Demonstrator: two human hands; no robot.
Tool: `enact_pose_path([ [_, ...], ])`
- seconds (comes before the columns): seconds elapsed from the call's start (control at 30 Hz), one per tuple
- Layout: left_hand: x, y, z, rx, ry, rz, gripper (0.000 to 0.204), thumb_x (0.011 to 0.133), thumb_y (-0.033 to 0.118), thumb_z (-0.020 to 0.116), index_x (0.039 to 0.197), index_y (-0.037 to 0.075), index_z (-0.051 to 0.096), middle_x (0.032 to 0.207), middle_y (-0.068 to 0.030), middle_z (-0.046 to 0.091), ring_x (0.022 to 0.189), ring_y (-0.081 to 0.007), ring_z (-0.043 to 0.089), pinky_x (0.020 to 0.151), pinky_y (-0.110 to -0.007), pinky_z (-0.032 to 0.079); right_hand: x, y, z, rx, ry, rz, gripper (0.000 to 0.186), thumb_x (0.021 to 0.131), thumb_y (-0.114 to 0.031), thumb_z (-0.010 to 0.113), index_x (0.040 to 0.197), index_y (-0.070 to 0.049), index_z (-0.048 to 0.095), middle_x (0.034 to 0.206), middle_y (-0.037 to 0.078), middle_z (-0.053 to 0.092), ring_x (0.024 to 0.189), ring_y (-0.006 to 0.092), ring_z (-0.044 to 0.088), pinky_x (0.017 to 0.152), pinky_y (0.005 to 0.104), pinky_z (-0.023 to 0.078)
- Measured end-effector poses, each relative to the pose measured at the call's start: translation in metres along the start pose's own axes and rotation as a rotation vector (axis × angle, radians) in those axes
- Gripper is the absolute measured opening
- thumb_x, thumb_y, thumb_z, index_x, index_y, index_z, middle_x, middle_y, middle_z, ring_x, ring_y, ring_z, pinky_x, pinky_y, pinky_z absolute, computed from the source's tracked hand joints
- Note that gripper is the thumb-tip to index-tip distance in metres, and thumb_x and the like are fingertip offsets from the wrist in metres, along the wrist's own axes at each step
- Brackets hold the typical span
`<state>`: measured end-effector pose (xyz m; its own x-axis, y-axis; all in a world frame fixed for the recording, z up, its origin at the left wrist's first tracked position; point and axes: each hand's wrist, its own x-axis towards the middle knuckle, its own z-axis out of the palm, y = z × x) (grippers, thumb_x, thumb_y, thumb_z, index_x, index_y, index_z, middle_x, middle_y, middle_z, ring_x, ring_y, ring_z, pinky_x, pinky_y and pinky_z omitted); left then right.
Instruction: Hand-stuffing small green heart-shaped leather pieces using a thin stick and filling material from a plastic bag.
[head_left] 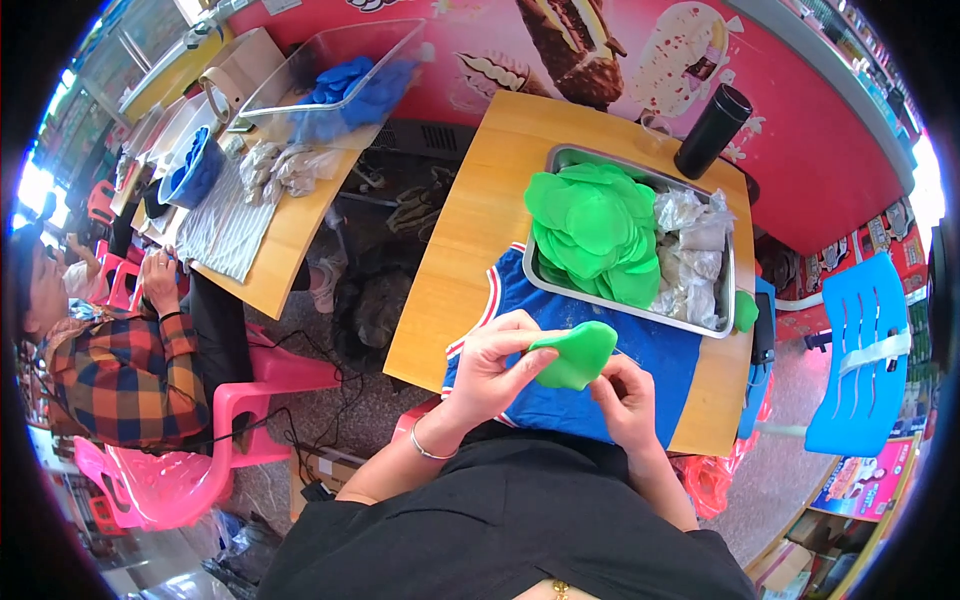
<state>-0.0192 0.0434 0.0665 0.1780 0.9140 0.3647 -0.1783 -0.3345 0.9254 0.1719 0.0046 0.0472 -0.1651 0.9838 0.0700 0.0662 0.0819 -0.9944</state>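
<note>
A bright green, rounded, thin flexible piece is held up in front of me above the near part of the table. My left hand pinches its left edge between thumb and fingers. At its lower right edge, my right hand has its fingertips pressed together on the rim. Just beyond, a metal tray carries a heap of similar green pieces on its left side. Crumpled whitish plastic bundles fill its right side. Under the tray and my hands lies a blue cloth garment with red and white trim.
A black cylindrical flask stands at the table's back right, beside a clear cup. At the left, a seated person works at another table, which holds a clear bin of blue pieces. A blue chair stands at right.
</note>
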Motion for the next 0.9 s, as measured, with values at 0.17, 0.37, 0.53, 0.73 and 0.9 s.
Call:
enact_pose_path([
  [0.17, -0.003, -0.008, -0.004, -0.116, -0.021, -0.061, 0.014, 0.080, 0.002, 0.062, 0.093, 0.001, 0.067, 0.075, -0.0037, 0.056, 0.068, -0.0104, 0.051, 0.058, -0.021, 0.040, 0.002, 0.000, 0.001, 0.322, 0.121, 0.043, 0.004, 0.085, -0.002, 0.056, 0.087, -0.001, 0.059, 0.073, 0.000, 0.055, 0.061, 0.0028, 0.046, 0.052, 0.0171, 0.035],
  [0.37, 0.007, 0.010, -0.003, 0.071, 0.001, -0.041, 0.012, 0.083, 0.006, 0.060, 0.091, 0.000, 0.066, 0.076, -0.0049, 0.057, 0.068, -0.0110, 0.052, 0.059, -0.021, 0.040, 0.004, -0.006, 0.000, -0.005, 0.050, -0.043, 0.003, 0.084, -0.001, 0.058, 0.086, 0.001, 0.060, 0.069, -0.002, 0.055, 0.057, 0.0009, 0.043, 0.049, 0.0159, 0.032],
  [0.53, 0.001, 0.006, -0.006, 0.071, -0.036, -0.034, 0.013, 0.085, 0.009, 0.059, 0.089, -0.002, 0.065, 0.075, -0.0051, 0.056, 0.068, -0.0107, 0.051, 0.059, -0.022, 0.040, 0.004, -0.010, 0.010, 0.042, 0.060, -0.028, 0.005, 0.084, -0.001, 0.059, 0.087, 0.001, 0.060, 0.071, -0.002, 0.056, 0.059, 0.0005, 0.044, 0.050, 0.0162, 0.033],
  [0.73, -0.006, -0.012, -0.004, -0.197, 0.128, -0.034, 0.015, 0.087, 0.010, 0.056, 0.085, -0.004, 0.063, 0.076, -0.0039, 0.054, 0.070, -0.0092, 0.049, 0.059, -0.021, 0.039, -0.002, -0.002, 0.009, 0.475, 0.047, 0.164, 0.006, 0.086, -0.006, 0.057, 0.087, 0.000, 0.059, 0.067, -0.003, 0.051, 0.058, 0.0014, 0.041, 0.051, 0.0174, 0.032],
  [0.9, -0.001, -0.010, -0.006, -0.296, 0.104, -0.132, 0.016, 0.088, 0.010, 0.056, 0.085, -0.004, 0.063, 0.078, -0.0033, 0.054, 0.072, -0.0083, 0.048, 0.060, -0.021, 0.038, -0.001, -0.003, 0.013, 0.282, 0.100, 0.083, 0.006, 0.087, -0.007, 0.056, 0.087, -0.001, 0.058, 0.066, -0.004, 0.049, 0.057, 0.0013, 0.039, 0.050, 0.0172, 0.030],
])
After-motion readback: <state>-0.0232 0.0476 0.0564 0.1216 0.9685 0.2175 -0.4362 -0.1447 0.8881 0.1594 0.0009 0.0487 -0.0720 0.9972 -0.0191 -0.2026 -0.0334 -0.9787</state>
